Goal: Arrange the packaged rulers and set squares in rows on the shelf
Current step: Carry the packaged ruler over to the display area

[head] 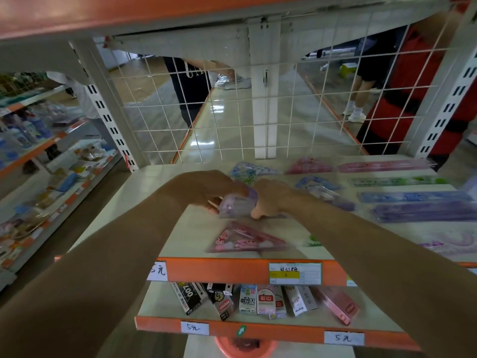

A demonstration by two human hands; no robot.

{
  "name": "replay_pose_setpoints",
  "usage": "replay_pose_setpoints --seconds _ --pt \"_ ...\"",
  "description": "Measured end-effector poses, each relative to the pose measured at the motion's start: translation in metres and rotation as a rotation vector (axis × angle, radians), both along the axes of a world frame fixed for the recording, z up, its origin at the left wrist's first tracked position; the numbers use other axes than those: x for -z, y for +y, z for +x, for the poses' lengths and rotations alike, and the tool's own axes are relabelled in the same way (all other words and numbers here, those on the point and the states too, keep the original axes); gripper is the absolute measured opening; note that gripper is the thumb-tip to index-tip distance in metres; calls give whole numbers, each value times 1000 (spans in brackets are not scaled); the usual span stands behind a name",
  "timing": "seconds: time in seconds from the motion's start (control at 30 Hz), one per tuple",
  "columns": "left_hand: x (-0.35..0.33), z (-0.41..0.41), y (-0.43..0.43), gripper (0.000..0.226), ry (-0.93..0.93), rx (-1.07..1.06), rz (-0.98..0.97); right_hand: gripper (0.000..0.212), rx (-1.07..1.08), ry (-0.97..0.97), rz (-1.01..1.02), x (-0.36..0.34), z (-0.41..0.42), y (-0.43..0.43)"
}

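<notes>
Squarely, purple packet (237,205) between fingers (257,213) of left hand (206,189), right hand (274,198)

white price tags (194,327) on orange shelf edges (232,271) — "5元", black box (189,297) — "007"

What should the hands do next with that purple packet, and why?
Probably lay the purple packet, gripped by the left hand and right hand, flat on the bare shelf behind the pink set square. The rulers to the right already lie flat in rows, and this one is not yet placed.
</notes>
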State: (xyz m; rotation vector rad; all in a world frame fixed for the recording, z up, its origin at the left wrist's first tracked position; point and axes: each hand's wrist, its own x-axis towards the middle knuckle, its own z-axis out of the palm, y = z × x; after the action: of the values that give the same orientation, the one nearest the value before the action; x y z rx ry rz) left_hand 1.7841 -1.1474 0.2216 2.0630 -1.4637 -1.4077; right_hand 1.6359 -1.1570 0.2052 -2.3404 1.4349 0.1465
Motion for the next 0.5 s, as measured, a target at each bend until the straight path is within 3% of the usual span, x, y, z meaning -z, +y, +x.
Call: replay_pose_setpoints --seconds 0.13,0.23,0.33,0.5 --pt "-2 5 6 36 -20 70 -66 44 -3 -52 39 0 -4 -2" --pt "0 7 9 23 47 -17 -122 22 -32 -98 118 -10 -9 -3" --pt "0 8 9 20 112 -78 -106 19 -27 -70 56 -22 -14 -3" --pt "9 -4 2 10 -296 32 -135 11 70 -28 40 -31 -30 -10"
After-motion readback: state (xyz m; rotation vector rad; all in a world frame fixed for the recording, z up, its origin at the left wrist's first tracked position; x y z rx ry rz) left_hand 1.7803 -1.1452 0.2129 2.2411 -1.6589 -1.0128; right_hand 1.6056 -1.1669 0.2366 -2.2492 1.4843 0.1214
